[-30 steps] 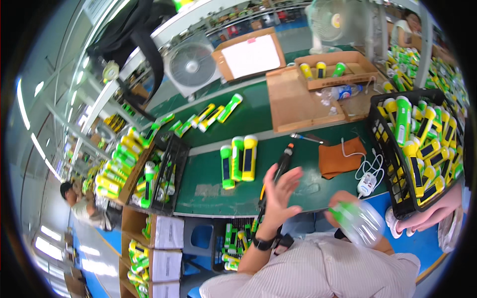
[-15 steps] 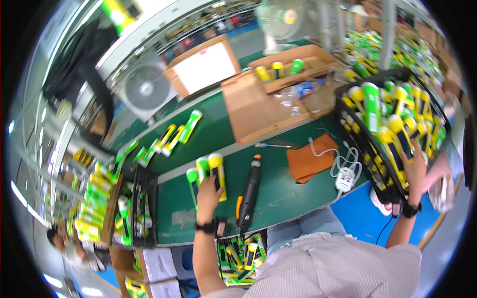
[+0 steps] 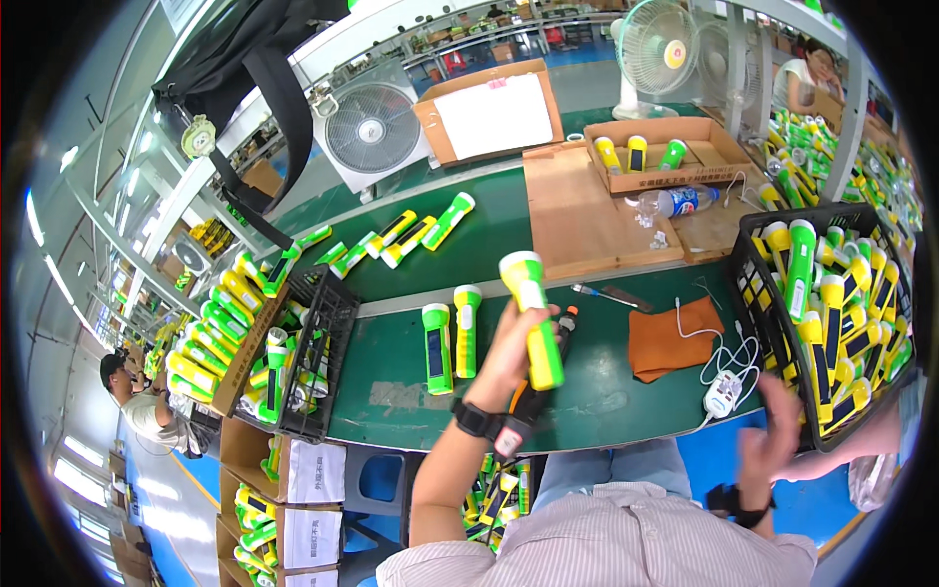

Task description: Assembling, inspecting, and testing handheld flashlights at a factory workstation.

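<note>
My left hand [image 3: 507, 354] is closed around a yellow and green flashlight [image 3: 534, 318] with a white head, holding it tilted above the bench. Two more flashlights, one green with a dark panel [image 3: 437, 348] and one yellow and green [image 3: 468, 331], are on the green bench to its left. Partly behind the held flashlight lies a black power screwdriver [image 3: 528, 399]. My right hand [image 3: 770, 435] is blurred, its fingers stretched out and nothing visible in them. It is beside the black crate [image 3: 758, 284], which is piled with flashlights.
An orange cloth [image 3: 675, 338] and a white power strip [image 3: 722, 393] with its cord lie at right. Several flashlights rest on the bench's far part [image 3: 499, 210]. A second black crate [image 3: 337, 323] stands left; a cardboard tray [image 3: 675, 176] and a bottle [image 3: 685, 201] are behind.
My left hand has lifted one flashlight from the group of three on the bench. My right hand has left the flashlights in the right crate and moved toward me. The view has shifted.
</note>
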Action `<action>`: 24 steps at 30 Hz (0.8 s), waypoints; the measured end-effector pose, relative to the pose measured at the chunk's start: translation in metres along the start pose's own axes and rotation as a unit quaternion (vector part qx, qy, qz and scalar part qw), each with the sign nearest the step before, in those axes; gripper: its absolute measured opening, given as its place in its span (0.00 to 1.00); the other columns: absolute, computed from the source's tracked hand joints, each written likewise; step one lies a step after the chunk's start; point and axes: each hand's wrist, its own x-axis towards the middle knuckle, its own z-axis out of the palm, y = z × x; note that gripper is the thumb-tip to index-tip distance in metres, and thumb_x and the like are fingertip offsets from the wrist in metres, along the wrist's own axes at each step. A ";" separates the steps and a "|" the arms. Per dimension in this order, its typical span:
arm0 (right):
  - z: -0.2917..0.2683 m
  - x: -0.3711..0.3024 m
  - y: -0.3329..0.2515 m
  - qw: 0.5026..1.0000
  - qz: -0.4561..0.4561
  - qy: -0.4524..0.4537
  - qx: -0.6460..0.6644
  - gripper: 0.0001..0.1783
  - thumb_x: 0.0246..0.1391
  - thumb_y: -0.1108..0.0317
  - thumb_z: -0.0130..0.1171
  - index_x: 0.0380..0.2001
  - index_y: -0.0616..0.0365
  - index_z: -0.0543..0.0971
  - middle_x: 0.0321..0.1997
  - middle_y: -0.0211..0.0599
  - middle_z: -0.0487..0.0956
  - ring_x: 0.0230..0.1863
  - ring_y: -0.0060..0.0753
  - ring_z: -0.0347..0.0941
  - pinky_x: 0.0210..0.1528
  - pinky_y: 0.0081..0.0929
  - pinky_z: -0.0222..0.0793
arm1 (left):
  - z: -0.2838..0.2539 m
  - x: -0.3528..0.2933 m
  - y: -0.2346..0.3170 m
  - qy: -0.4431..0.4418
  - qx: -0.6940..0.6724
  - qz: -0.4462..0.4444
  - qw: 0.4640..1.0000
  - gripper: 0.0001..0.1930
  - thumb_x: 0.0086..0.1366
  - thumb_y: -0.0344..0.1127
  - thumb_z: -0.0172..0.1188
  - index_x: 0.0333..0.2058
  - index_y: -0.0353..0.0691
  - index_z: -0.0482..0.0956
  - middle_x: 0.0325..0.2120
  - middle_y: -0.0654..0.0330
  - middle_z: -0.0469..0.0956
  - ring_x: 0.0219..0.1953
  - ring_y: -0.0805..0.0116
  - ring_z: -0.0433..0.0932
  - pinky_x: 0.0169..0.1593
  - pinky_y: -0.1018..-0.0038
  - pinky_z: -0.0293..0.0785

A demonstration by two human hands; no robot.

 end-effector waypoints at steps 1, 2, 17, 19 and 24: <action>0.034 0.009 -0.016 0.978 0.092 -0.096 0.163 0.34 0.40 0.62 0.56 0.53 0.62 0.62 0.52 0.48 0.67 0.52 0.44 0.63 0.56 0.34 0.55 | 0.012 -0.009 -0.003 0.009 -0.024 -0.009 1.000 0.24 0.51 0.31 0.57 0.47 0.39 0.58 0.30 0.60 0.69 0.29 0.73 0.70 0.31 0.77 0.70; 0.062 0.017 -0.026 0.938 0.137 -0.188 0.257 0.39 0.39 0.60 0.59 0.55 0.62 0.59 0.58 0.48 0.61 0.55 0.42 0.61 0.56 0.36 0.54 | 0.012 -0.008 -0.016 0.031 0.026 0.019 0.999 0.25 0.50 0.30 0.58 0.47 0.39 0.59 0.31 0.61 0.68 0.30 0.74 0.70 0.34 0.77 0.70; 0.171 0.002 0.015 0.923 0.100 -0.324 0.181 0.32 0.39 0.67 0.59 0.51 0.59 0.64 0.57 0.51 0.59 0.55 0.51 0.58 0.56 0.38 0.55 | -0.103 0.056 -0.016 -0.084 0.794 0.100 0.594 0.42 0.50 0.48 0.59 0.58 0.36 0.50 0.56 0.35 0.46 0.55 0.35 0.51 0.58 0.49 0.50; 0.174 0.003 0.020 0.931 0.113 -0.278 0.207 0.28 0.39 0.70 0.58 0.48 0.61 0.66 0.50 0.49 0.66 0.51 0.47 0.64 0.53 0.35 0.59 | -0.114 0.125 0.037 -0.123 0.809 0.128 0.560 0.39 0.50 0.49 0.59 0.57 0.40 0.55 0.56 0.36 0.49 0.56 0.36 0.52 0.58 0.52 0.52; 0.169 0.008 0.009 0.907 0.147 -0.307 0.247 0.30 0.39 0.71 0.58 0.50 0.59 0.65 0.52 0.48 0.64 0.52 0.52 0.61 0.53 0.35 0.59 | -0.238 0.285 0.053 0.116 0.831 -0.095 0.536 0.37 0.46 0.46 0.64 0.54 0.42 0.60 0.54 0.47 0.60 0.54 0.47 0.61 0.54 0.58 0.62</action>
